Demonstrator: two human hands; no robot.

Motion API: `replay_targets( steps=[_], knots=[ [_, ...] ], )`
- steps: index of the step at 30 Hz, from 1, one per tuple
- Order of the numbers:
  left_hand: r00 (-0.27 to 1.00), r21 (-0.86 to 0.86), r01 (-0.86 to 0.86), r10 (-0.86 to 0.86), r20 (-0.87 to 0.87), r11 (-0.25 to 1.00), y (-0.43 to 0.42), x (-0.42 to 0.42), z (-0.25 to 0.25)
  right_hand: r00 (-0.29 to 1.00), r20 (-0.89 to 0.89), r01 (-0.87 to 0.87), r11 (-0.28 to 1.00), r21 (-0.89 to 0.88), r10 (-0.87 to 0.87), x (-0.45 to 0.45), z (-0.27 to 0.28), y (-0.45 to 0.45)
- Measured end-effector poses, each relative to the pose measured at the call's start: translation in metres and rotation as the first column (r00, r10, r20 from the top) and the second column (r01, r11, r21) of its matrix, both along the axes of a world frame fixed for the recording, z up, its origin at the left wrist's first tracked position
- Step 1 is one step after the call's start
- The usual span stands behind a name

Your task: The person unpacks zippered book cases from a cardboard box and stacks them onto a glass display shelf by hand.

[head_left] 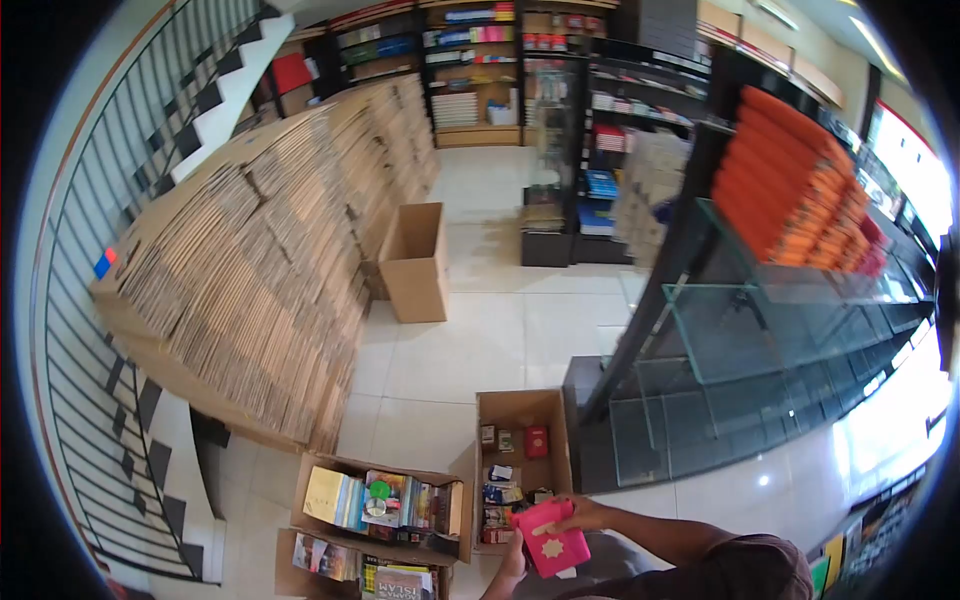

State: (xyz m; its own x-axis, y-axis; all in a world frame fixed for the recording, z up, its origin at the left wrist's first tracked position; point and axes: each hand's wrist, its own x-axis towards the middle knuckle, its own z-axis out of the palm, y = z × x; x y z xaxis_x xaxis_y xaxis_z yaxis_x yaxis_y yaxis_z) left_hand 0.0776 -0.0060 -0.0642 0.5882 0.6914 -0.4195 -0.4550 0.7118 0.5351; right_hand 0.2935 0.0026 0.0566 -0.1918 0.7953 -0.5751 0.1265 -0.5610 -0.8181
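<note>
The head view shows a pink case (553,560) with a pale star-like emblem, held between both hands: the left hand (511,567) pinches its left edge, while the right hand (580,514) clasps its upper edge, fingers lying across the front. Just beyond the grip stands an open carton (520,408), part filled with small packages (502,493) and a red case (537,442), with bare cardboard showing around them. Judging from this, work with the carton is partway along: several items lie inside, and the pink case is out in the hands, not set down. Left of the grip, a carton (466,515) holds upright books (345,500) and a green round item (379,491), and looks well filled. How many items remain to be handled, I cannot tell.
</note>
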Motion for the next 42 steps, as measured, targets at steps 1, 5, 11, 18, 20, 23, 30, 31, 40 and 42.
replay_targets(
  steps=[1, 5, 11, 18, 20, 23, 30, 31, 40, 42],
  knots=[
    [0.999, 0.026, 0.042, -0.042, -0.006, 0.999, 0.008, 0.010, 0.043, 0.999, 0.033, 0.033, 0.998, 0.046, -0.034, 0.006, 0.013, -0.005],
    [0.992, 0.157, 0.128, -0.126, -0.024, 0.979, 0.028, 0.052, 0.065, 0.939, 0.078, 0.297, 0.904, 0.307, -0.335, 0.014, 0.084, -0.036],
    [0.974, 0.260, 0.226, -0.220, -0.049, 0.939, 0.016, 0.155, 0.166, 0.743, 0.351, 0.337, 0.772, 0.539, -0.570, 0.082, 0.136, -0.113],
    [0.942, 0.389, 0.333, -0.316, -0.109, 0.859, -0.081, 0.285, 0.236, 0.579, -0.047, 0.680, 0.450, 0.580, -0.814, 0.175, 0.144, -0.256],
    [0.915, 0.336, 0.395, -0.400, -0.057, 0.855, -0.112, 0.318, 0.245, 0.490, -0.129, 0.778, 0.366, 0.510, -0.862, 0.199, 0.148, -0.301],
    [0.910, 0.357, 0.406, -0.410, -0.068, 0.841, -0.152, 0.365, 0.246, 0.410, -0.292, 0.871, 0.276, 0.406, -0.864, 0.240, 0.159, -0.365],
    [0.870, 0.380, 0.483, -0.480, -0.112, 0.789, -0.230, 0.432, 0.265, 0.296, -0.352, 0.877, 0.106, 0.469, -0.888, 0.304, 0.203, -0.486],
    [0.867, 0.402, 0.489, -0.481, -0.128, 0.774, -0.239, 0.441, 0.267, 0.298, -0.362, 0.879, 0.106, 0.465, -0.883, 0.315, 0.206, -0.497],
    [0.721, 0.436, 0.662, -0.678, -0.146, 0.610, -0.293, 0.520, 0.257, 0.435, -0.298, 0.840, 0.264, 0.475, -0.850, 0.389, 0.189, -0.506],
    [0.701, 0.431, 0.667, -0.708, -0.086, 0.608, -0.292, 0.540, 0.243, 0.451, -0.312, 0.838, 0.277, 0.471, -0.836, 0.409, 0.186, -0.498]
  ],
)
